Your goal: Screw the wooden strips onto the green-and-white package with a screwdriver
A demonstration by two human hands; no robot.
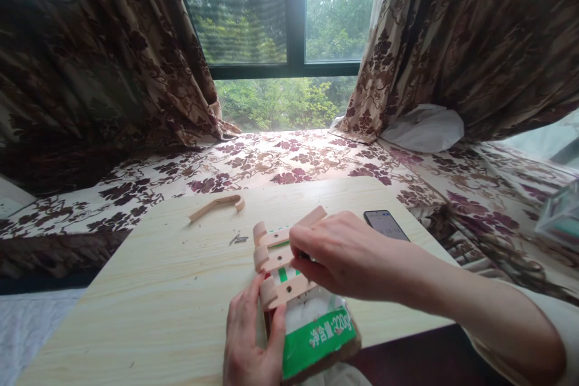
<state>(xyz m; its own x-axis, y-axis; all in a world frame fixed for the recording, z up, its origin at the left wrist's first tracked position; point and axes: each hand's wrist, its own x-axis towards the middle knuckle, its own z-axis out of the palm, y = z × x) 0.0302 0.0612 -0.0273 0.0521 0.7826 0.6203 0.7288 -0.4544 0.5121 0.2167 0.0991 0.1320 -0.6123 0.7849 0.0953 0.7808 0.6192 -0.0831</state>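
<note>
Clasping the nearest wooden hook (pixel 296 287) atop a green-and-white pack (pixel 312 350), the left hand (pixel 253 335) is holding its grip snug; the right hand (pixel 337 250) is resting curled over other hooks (pixel 272 262), its contents hidden.

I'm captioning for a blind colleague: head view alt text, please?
A person's left hand holds a green-and-white package bearing three curved wooden pieces; the right hand curls over them. Another curved piece, small dark bits and a phone lie on the table.
</note>
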